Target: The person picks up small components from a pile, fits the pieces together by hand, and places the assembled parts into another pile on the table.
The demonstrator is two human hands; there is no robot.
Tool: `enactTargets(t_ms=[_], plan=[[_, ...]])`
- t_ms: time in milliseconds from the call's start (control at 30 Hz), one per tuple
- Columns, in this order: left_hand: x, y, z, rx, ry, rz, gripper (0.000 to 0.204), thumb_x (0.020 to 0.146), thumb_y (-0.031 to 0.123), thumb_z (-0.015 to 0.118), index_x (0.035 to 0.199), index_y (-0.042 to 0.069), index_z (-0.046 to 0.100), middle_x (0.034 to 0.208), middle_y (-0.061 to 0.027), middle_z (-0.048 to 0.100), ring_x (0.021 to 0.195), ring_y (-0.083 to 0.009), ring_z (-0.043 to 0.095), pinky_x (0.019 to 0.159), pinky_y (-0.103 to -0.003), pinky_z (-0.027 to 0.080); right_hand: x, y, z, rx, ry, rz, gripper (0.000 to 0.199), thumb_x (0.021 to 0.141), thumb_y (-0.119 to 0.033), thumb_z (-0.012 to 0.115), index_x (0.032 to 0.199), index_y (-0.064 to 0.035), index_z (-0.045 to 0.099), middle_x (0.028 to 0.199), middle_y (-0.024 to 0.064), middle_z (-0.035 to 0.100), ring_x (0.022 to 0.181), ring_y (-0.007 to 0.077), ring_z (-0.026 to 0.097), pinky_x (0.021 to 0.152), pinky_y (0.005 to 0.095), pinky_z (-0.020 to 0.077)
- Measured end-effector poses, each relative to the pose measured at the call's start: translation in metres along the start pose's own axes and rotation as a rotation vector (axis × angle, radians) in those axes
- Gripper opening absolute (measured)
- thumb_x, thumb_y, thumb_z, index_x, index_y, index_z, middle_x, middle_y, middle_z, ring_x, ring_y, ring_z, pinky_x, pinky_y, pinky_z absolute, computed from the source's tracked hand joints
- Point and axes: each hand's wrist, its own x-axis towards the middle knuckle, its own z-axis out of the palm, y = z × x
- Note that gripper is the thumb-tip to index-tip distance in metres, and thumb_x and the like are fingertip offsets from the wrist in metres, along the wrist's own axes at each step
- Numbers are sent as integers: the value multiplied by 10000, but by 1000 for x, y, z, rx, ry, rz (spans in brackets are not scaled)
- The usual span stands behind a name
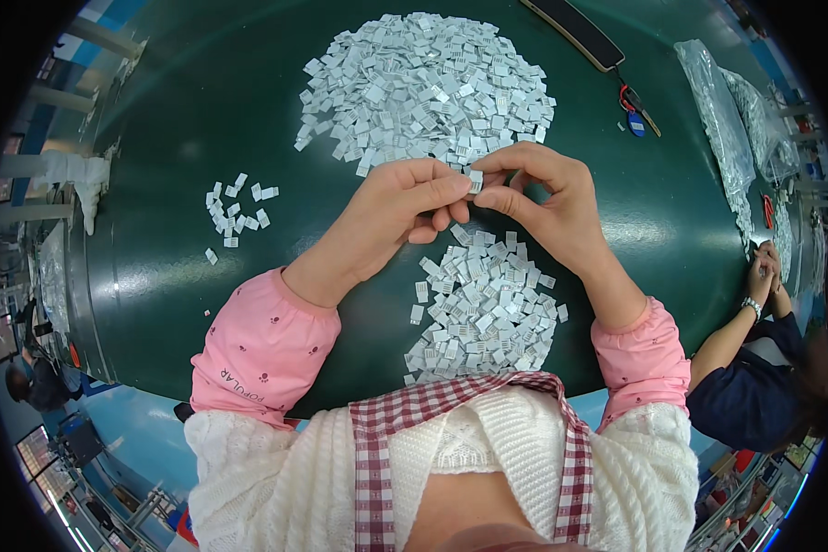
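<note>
Between my two hands, above the gap between two heaps, is a small white slotted plastic piece [476, 181]. My left hand [397, 204] pinches its left side with thumb and fingers, and the other fingers curl underneath. From the right, my right hand [561, 198] has thumb and forefinger closed on the same piece. Beyond the hands spreads a large heap of similar white pieces [423, 83]. A smaller heap [492, 308] lies close to my body. Farther left, a loose scatter of these pieces [235, 213] rests on the green tabletop [166, 110].
At the far right edge of the table lie clear plastic bags [718, 120]. A long dark object [575, 32] and small snips with a blue tag [637, 120] lie at the back right. A co-worker's hands [765, 267] are at the right edge.
</note>
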Motion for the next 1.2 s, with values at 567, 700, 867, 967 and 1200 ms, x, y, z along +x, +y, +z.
enactTargets(t_ms=[567, 700, 867, 967, 1200], plan=[[-2, 4, 9, 4, 32, 8, 179, 1012, 156, 612, 1001, -8, 682, 829, -93, 668, 642, -38, 508, 477, -138, 285, -1, 8, -2, 315, -68, 184, 172, 897, -16, 744, 1067, 0, 763, 831, 25, 713, 660, 45, 549, 608, 152, 427], [-1, 3, 8, 16, 28, 3, 178, 1010, 162, 621, 1004, -1, 692, 815, -71, 663, 642, -33, 504, 478, -139, 292, 0, 8, -5, 294, -55, 147, 179, 888, -9, 746, 1065, 1, 763, 834, 26, 715, 651, 54, 546, 609, 161, 432], [-3, 1, 4, 214, 98, 145, 173, 1002, 173, 639, 1005, 15, 709, 788, -33, 649, 639, -26, 495, 495, -146, 319, 5, 6, -35, 147, -333, 85, 184, 859, 9, 757, 1042, -11, 764, 817, 23, 709, 646, 68, 542, 612, 185, 446], [-3, 1, 5, 233, 119, 155, 156, 981, 177, 664, 992, 34, 725, 771, -24, 659, 653, -36, 512, 537, -151, 354, 6, 2, -44, 84, -467, 150, 178, 846, -3, 758, 1023, -8, 758, 813, 35, 711, 639, 94, 549, 620, 217, 460], [-2, 1, 8, 307, 139, 232, 160, 975, 186, 668, 997, 41, 732, 767, -20, 661, 647, -44, 507, 577, -159, 377, 12, 23, -54, -469, 28, 235, 175, 859, 6, 723, 1031, -14, 749, 903, 33, 697, 706, 127, 573, 669, 246, 461]])
